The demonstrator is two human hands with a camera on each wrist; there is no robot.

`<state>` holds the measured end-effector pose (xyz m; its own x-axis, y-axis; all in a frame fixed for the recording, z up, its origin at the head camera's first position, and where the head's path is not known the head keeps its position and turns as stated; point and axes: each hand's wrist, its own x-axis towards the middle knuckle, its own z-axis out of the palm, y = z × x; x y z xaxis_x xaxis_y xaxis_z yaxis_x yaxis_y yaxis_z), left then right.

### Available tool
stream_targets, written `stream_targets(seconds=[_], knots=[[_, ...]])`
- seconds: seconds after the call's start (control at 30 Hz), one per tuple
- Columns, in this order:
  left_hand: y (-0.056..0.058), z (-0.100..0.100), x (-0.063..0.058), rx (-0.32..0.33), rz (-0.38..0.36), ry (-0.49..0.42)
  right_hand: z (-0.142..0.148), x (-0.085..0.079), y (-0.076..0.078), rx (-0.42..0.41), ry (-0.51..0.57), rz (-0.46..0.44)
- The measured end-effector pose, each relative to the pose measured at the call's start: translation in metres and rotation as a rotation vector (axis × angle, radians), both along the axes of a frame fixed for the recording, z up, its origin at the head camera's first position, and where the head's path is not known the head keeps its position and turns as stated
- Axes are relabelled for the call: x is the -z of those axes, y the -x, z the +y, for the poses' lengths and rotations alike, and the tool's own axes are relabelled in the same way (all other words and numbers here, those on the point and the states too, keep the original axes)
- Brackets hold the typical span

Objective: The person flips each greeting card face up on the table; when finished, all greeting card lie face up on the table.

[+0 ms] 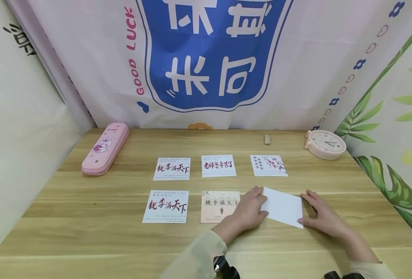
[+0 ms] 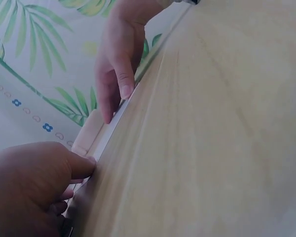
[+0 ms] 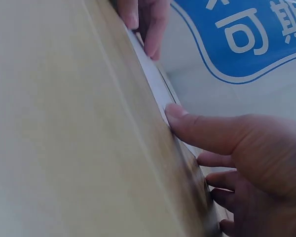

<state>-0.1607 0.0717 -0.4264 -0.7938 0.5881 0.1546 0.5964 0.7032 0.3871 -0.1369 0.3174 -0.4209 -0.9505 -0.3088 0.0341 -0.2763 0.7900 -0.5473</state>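
Observation:
A blank white card (image 1: 282,207) lies slightly turned between my two hands, at or just above the tabletop; the exact height is unclear. My left hand (image 1: 248,209) grips its left edge, with the thumb at the lower part and the fingers near the upper corner. On the other side, my right hand (image 1: 326,217) holds the right edge, thumb by the lower corner and fingers by the upper one. The left wrist view shows the left thumb (image 2: 81,165) against the card's edge. A peach printed card (image 1: 220,207) lies partly behind the left hand.
Other printed cards lie in rows: one at front left (image 1: 165,206), and a back row of a left card (image 1: 172,169), a middle card (image 1: 218,166) and a blossom card (image 1: 269,166). Behind are a pink pencil case (image 1: 105,148), an eraser-like block (image 1: 267,140) and a pink clock (image 1: 326,144).

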Motion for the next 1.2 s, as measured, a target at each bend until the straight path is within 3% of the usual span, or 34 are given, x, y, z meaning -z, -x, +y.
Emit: stream_targets(seconds=[0.2, 0.43, 1.2], knots=[[-0.0003, 0.0014, 0.0002, -0.043, -0.025, 0.055, 0.0040, -0.0046, 0.0090, -0.017, -0.030, -0.040], [0.0003, 0.0036, -0.0022, -0.096, -0.045, 0.126, 0.0063, -0.0033, 0.0100, -0.048, -0.026, -0.010], [0.0076, 0.0008, -0.0025, -0.079, -0.082, 0.109, 0.0049, -0.0035, 0.0100, -0.032, 0.038, -0.062]])
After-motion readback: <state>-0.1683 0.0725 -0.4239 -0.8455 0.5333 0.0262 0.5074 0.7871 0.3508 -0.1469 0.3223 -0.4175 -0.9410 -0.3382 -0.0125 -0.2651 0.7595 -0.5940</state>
